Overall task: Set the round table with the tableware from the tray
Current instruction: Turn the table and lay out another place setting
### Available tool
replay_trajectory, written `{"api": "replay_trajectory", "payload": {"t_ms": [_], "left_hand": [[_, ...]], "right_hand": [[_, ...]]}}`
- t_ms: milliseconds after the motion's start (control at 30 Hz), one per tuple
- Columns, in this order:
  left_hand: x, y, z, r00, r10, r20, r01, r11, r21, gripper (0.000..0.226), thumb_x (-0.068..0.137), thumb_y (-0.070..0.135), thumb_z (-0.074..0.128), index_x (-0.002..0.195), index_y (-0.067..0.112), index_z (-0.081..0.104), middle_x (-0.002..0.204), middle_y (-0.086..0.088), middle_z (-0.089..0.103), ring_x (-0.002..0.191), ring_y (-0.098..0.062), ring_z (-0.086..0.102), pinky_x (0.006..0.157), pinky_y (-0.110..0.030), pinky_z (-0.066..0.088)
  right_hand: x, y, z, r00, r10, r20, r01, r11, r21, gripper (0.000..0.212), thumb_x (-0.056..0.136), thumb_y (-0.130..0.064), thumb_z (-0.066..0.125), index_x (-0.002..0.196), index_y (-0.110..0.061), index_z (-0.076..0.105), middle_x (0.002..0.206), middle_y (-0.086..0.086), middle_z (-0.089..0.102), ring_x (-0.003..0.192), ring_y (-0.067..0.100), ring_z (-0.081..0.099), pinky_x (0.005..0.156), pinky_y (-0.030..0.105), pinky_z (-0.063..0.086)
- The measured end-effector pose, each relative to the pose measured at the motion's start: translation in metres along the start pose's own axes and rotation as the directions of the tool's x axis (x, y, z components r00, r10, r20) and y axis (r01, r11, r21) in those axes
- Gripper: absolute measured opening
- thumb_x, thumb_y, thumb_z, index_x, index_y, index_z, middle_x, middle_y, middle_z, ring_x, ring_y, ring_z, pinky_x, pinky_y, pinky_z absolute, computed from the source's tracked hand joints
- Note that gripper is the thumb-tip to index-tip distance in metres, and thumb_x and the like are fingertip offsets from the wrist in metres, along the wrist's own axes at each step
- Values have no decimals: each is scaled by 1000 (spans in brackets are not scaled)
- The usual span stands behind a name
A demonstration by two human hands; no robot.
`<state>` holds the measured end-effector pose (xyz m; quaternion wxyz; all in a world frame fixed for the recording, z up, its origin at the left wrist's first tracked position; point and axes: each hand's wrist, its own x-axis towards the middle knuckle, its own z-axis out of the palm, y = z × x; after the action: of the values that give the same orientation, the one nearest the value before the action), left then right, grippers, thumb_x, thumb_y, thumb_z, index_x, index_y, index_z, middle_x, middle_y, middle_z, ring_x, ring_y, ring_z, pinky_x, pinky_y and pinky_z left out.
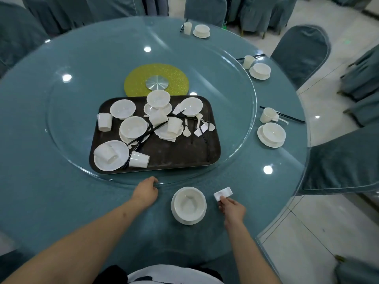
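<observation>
- While the left hand (146, 191) rests at the rim of the clear glass turntable (235, 64), its fingers curled over the edge, the right hand (231, 206) pinches a small white ceramic rest (223, 193) just above the round, teal-clothed counter (41, 191).
- Just left of that rest, a white bowl on a white saucer (188, 205) sits at the near edge of the counter, between the two hands.
- The dark brown rectangular tray (174, 152) lies on the turntable, just beyond the left hand, with white bowls, saucers, tipped-over cups, spoons and black chopsticks jumbled across it.
- Three settings stand along the right rim of the counter, each with a bowl on a saucer, a white cup and black chopsticks; the nearest (271, 134) seems also to have a spoon, though it is small in view.
- Teal-covered chairs (301, 56) ring the counter.
</observation>
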<state>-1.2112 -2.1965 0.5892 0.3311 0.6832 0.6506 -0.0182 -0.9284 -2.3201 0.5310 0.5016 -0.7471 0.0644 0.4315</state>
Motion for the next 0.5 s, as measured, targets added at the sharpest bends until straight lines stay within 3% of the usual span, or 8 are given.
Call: {"api": "replay_trajectory", "payload": {"t_ms": [167,500], "left_hand": [[-2,2,-2,999,-35,30,35,999,-5,34,94,11,43,125,19,55,110,-12,67,94,-28,64,75,-30,50],[-4,-2,-2,999,-31,9,31,999,-39,35,93,10,43,124,20,56,96,-7,66,79,-24,60,68,-29,48]], "right_hand": [[5,2,3,1000,12,-21,-13,1000,-13,11,88,-3,76,88,1,67,74,16,70,56,19,61,50,24,49],[17,-1,9,999,40,-20,-41,999,-35,10,88,0,75,88,8,69,65,13,68,43,11,60,43,19,51]]}}
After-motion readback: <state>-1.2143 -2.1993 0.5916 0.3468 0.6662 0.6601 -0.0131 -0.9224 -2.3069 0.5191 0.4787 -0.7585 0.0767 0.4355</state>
